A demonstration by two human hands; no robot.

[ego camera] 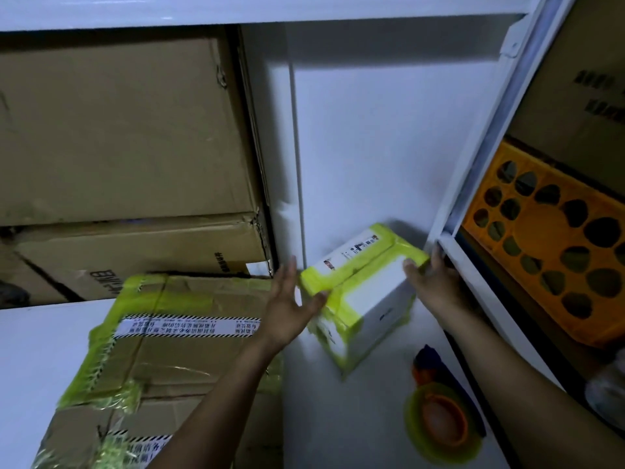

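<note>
Lying askew on the white shelf (372, 418), head view: one small white box (368, 296), banded in yellow-green tape, with its printed label facing up. It is sitting close to the back wall, between the two hands.

- The right hand (436, 286) is gripping the box's far right corner, thumb on top and fingers curling behind it.
- The left hand (291, 309) is touching the box's left end with the thumb, its fingers straight and spread and not curling round the box.
- A larger cardboard carton (162, 360), with the same tape and a striped printed strip, is lying just left of the box.
- Stacked brown cartons (118, 130) are filling the bay behind it.
- A tape roll (443, 424), yellow-green with an orange core, is lying near the right forearm.
- An orange perforated crate (548, 258) is standing beyond the white upright (487, 157) at the right.
</note>
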